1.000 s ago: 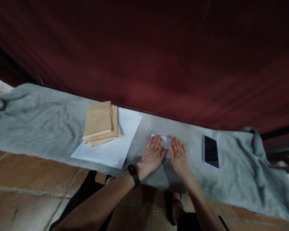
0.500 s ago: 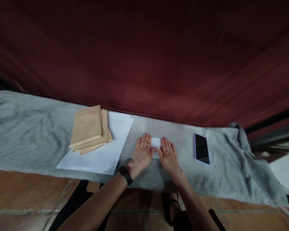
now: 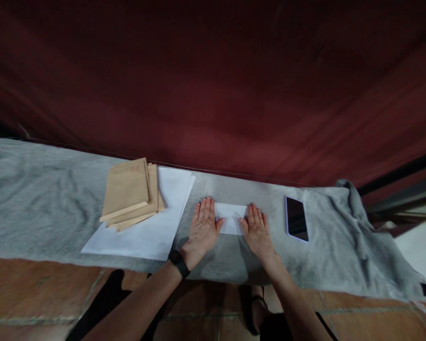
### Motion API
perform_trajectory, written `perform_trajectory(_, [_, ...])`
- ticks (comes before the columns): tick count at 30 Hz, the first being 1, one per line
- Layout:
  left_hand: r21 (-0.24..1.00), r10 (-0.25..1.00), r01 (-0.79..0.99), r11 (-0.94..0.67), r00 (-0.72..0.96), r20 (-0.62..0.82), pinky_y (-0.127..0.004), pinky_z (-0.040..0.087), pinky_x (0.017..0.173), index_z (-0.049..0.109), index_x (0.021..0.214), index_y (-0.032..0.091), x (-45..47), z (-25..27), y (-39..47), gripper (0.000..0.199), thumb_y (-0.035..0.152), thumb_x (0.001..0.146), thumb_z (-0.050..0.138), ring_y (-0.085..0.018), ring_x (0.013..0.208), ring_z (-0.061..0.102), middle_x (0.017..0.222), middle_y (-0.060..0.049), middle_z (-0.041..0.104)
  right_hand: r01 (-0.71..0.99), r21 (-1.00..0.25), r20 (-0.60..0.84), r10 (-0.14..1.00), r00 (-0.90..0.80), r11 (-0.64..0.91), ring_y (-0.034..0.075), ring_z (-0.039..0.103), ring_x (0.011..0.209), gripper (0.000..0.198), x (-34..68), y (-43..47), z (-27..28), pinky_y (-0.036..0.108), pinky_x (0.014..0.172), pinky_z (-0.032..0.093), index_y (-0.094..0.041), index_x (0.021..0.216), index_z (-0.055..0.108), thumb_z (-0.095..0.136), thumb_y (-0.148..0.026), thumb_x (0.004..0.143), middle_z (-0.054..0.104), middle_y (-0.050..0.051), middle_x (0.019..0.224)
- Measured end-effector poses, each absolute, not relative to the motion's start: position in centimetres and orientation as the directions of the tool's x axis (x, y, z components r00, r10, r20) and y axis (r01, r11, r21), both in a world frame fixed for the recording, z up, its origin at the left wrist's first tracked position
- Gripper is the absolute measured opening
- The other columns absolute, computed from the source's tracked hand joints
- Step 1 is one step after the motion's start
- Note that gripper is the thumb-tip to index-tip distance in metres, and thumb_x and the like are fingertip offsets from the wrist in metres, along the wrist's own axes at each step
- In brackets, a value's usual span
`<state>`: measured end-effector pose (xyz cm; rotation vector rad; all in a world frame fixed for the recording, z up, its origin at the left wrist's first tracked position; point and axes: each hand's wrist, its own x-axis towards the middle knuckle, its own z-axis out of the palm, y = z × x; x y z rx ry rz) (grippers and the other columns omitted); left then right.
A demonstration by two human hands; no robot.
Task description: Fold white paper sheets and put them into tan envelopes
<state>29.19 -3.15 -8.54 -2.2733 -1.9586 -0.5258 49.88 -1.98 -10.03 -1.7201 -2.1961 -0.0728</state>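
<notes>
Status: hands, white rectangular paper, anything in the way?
Left hand, right hand open, palms down. Small white paper flat between, on grey cloth. Purple-edged black phone apart, not blocking.

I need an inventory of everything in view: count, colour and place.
Cloth: one, grey, across the middle
Small paper: one, white, cloth's centre
Large sheets: at least two, white, cloth's left
Envelopes: at least three, brown, partly on sheets
Phone: one, black and lilac, cloth's right
Backdrop: one, dark red, behind cloth
Floor tiles: several, orange, below cloth
Unclear items: several, white and red, far right
Wristband: one, black, left wrist
Legs: two, in black, bottom edge
Left hand: one, bare, paper's left end
Right hand: one, bare, paper's right end
</notes>
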Motion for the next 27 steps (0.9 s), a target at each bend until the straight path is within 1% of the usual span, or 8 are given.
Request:
perform_trajectory(2, [0.160,0.925,0.959,-0.235,0.170,0.340,-0.052,0.024,0.126,0.027,0.157,0.002,29.9,-8.1,-3.5,0.066,0.042,0.104,0.032,-0.029,0.155,0.023,0.164,-0.022,0.030,0.936,-0.202,0.314,0.924,-0.217,0.288,0.033,0.032,0.151,0.071,49.3,-2.4,-9.4,0.054,0.123,0.027,-0.002,0.156,0.036,0.016,-0.051,0.107,0.035,0.021,0.162])
perform_trajectory(5, [0.166,0.900,0.920,-0.355,0.289,0.326,-0.048,0.027,0.126,0.028,0.157,0.004,31.2,-8.2,-4.1,0.060,0.030,0.102,0.032,-0.025,0.155,0.024,0.165,-0.018,0.031,0.875,-0.273,0.295,0.900,-0.320,0.401,0.026,0.027,0.154,0.063,47.9,-3.3,-8.8,0.049,0.124,0.029,-0.011,0.160,0.027,0.020,-0.046,0.108,0.030,0.014,0.166])
perform_trajectory(7, [0.161,0.898,0.908,-0.388,0.333,0.287,-0.046,0.028,0.126,0.029,0.156,0.004,31.6,-8.7,-4.4,0.059,0.022,0.100,0.030,-0.024,0.154,0.027,0.164,-0.018,0.033,0.838,-0.305,0.263,0.885,-0.383,0.453,0.023,0.027,0.154,0.060,47.1,-3.8,-8.8,0.047,0.124,0.030,-0.015,0.162,0.023,0.021,-0.043,0.109,0.030,0.012,0.166])
perform_trajectory(9, [0.152,0.906,0.910,-0.387,0.344,0.246,-0.045,0.028,0.126,0.030,0.156,0.004,31.7,-9.2,-4.6,0.059,0.019,0.098,0.030,-0.023,0.153,0.029,0.163,-0.017,0.035,0.834,-0.296,0.237,0.882,-0.408,0.466,0.023,0.028,0.154,0.059,46.7,-4.1,-9.1,0.048,0.124,0.030,-0.015,0.161,0.026,0.024,-0.042,0.109,0.032,0.012,0.165])
perform_trajectory(12, [0.141,0.915,0.918,-0.372,0.336,0.223,-0.046,0.025,0.126,0.029,0.156,0.006,31.3,-9.5,-4.5,0.061,0.021,0.097,0.033,-0.024,0.154,0.027,0.163,-0.017,0.035,0.852,-0.233,0.224,0.879,-0.422,0.469,0.024,0.029,0.154,0.057,46.9,-4.0,-9.6,0.048,0.125,0.027,-0.011,0.158,0.033,0.028,-0.040,0.109,0.032,0.014,0.165])
perform_trajectory(15, [0.136,0.918,0.925,-0.355,0.318,0.239,-0.046,0.023,0.127,0.030,0.157,0.007,30.9,-9.5,-4.5,0.061,0.025,0.099,0.036,-0.024,0.154,0.025,0.164,-0.016,0.033,0.860,-0.174,0.235,0.868,-0.437,0.480,0.022,0.029,0.153,0.057,47.6,-3.7,-10.0,0.046,0.126,0.025,-0.009,0.157,0.034,0.025,-0.038,0.109,0.034,0.014,0.164])
perform_trajectory(22, [0.155,0.934,0.941,-0.300,0.256,0.248,-0.048,0.025,0.126,0.038,0.153,0.008,30.8,-9.2,-4.7,0.062,0.043,0.103,0.040,-0.029,0.153,0.028,0.164,-0.018,0.033,0.899,-0.094,0.261,0.882,-0.393,0.429,0.026,0.031,0.152,0.061,48.7,-2.9,-10.5,0.048,0.124,0.027,-0.008,0.158,0.032,0.023,-0.043,0.109,0.035,0.016,0.164])
perform_trajectory(27, [0.143,0.931,0.944,-0.297,0.253,0.264,-0.050,0.025,0.125,0.038,0.153,0.007,31.0,-9.1,-4.9,0.065,0.047,0.103,0.040,-0.031,0.153,0.028,0.163,-0.019,0.033,0.901,-0.061,0.282,0.873,-0.398,0.430,0.027,0.031,0.152,0.061,49.3,-2.4,-11.1,0.048,0.122,0.027,-0.013,0.162,0.023,0.023,-0.044,0.109,0.031,0.015,0.166])
